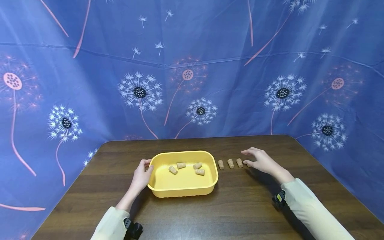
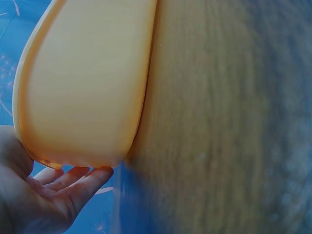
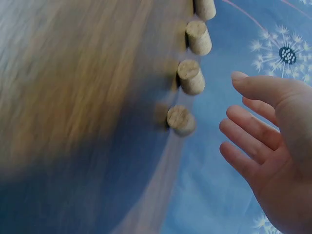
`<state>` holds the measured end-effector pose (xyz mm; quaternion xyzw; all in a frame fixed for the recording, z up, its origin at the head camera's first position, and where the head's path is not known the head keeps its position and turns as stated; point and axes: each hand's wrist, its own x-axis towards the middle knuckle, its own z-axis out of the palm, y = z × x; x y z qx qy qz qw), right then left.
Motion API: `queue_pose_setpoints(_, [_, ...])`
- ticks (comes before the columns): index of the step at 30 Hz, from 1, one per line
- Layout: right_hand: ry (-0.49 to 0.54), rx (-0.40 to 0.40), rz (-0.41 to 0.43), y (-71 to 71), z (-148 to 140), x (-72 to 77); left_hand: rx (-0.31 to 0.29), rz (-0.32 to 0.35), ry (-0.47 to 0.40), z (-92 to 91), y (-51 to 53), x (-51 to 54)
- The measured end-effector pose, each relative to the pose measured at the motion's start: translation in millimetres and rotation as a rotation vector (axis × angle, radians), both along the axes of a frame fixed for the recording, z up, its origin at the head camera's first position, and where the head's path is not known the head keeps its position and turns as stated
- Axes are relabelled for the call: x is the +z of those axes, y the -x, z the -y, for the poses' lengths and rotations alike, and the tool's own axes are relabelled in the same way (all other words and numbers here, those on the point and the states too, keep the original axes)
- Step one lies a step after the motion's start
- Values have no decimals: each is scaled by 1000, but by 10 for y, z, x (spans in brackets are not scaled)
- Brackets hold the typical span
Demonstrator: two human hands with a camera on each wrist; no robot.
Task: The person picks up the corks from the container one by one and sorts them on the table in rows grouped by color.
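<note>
A yellow plastic tray (image 1: 183, 192) stands on the table with several corks (image 1: 200, 172) lying in it. My left hand (image 1: 141, 174) holds the tray's left end, thumb at the rim and fingers against the outer wall. In the left wrist view, the fingers (image 2: 80, 187) meet the end wall of the tray (image 2: 87, 83). To the tray's right, several corks stand in a row on the wood; the nearest to my right hand (image 1: 262, 162) is a cork (image 1: 239, 163). The right wrist view has that hand (image 3: 273, 141) with fingers apart and nothing between them, beside the corks (image 3: 191, 77).
The brown wooden table (image 1: 240, 206) reaches back to a blue cloth (image 1: 228, 83) printed with dandelions. Dark wrist cameras (image 1: 133, 230) are worn on both arms. My right arm casts a shadow on the table.
</note>
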<state>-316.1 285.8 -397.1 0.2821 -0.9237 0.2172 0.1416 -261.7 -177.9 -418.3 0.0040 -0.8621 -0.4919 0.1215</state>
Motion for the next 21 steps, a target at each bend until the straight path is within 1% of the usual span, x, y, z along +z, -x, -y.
queue_pose_setpoints(6, [-2,44,-27,-20,131,56,2,9,-7,-5,4,5])
queue_pose_setpoints(14, [32,94,-6,-11,321,109,5,8,-11,-6,8,17])
queue_pose_setpoints(21, [-4,107,-30,-26,484,130,3,8,-5,-12,7,8])
